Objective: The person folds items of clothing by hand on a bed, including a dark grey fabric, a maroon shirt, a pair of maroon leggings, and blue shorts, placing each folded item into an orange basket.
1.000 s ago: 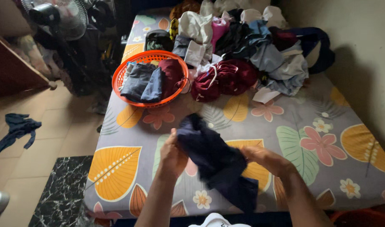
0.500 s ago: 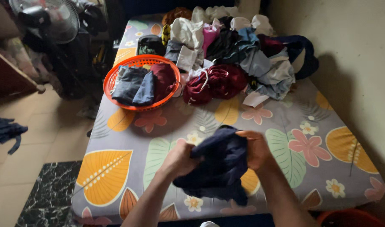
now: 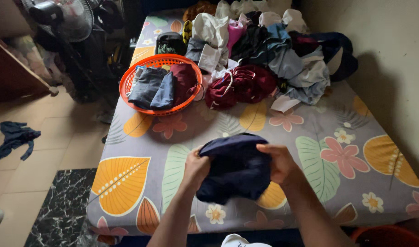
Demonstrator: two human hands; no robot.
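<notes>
— What's the biggest thing in front of you?

— The bed (image 3: 141, 151), its sheet printed with orange leaves, green leaves and pink flowers. It carries everything you are working on, and it lies right under your fingers.

— And beyond your fingers?

— A heap of loose clothes (image 3: 273, 50) at the far end: white, grey, blue, pink and a dark red bundle nearest you. It looks unsorted, just tumbled together. Far and to the left of your fingers sits a round orange basket (image 3: 161, 60) with folded pieces stacked inside, dark blue ones beside a maroon one, lying flat as if to keep them tidy.

— What are you holding?

— A dark blue garment (image 3: 234, 167), bunched between both hands just above the near part of the bed. Your left hand (image 3: 195, 168) has its fingers closed on the left edge, and your right hand (image 3: 279, 163) has its fingers curled over the top right edge. Gripping both sides likely lets you gather or turn the cloth.

— Any packages, labels or signs?

— None that I can make out; the clothes are too crumpled to show tags.

— Anything smaller off to the side?

— A dark blue cloth (image 3: 13, 137) lies on the tiled floor, well left of your fingers.
</notes>
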